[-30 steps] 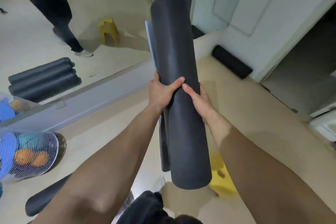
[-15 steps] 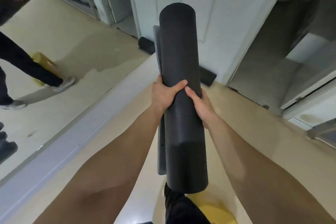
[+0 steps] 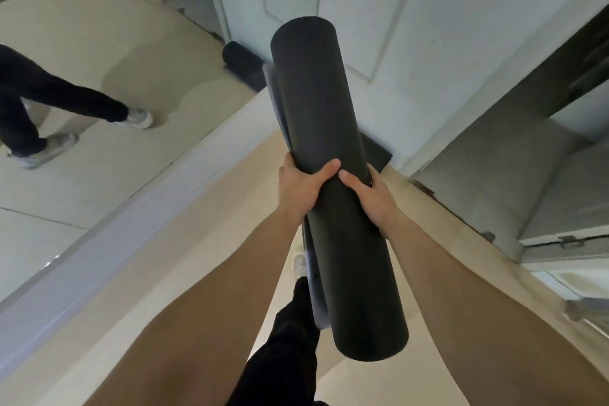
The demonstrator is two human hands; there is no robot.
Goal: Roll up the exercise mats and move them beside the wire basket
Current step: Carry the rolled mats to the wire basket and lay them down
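The rolled dark grey foam exercise mat (image 3: 316,92) stands almost upright in the air, with the left hand (image 3: 300,191) and the right hand (image 3: 372,201) both wrapped around its middle. It looks light, soft and springy; its loose outer edge could unroll, so grip over it.

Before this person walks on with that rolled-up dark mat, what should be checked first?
1. Left hand grips the rolled dark grey foam mat: ok.
2. Right hand grips it opposite: ok.
3. Roll wound tight: not ok, a loose edge sticks out on its left.
4. Wire basket located: cannot tell, out of view.
5. Floor ahead free: not ok, a black roll lies against the white door.
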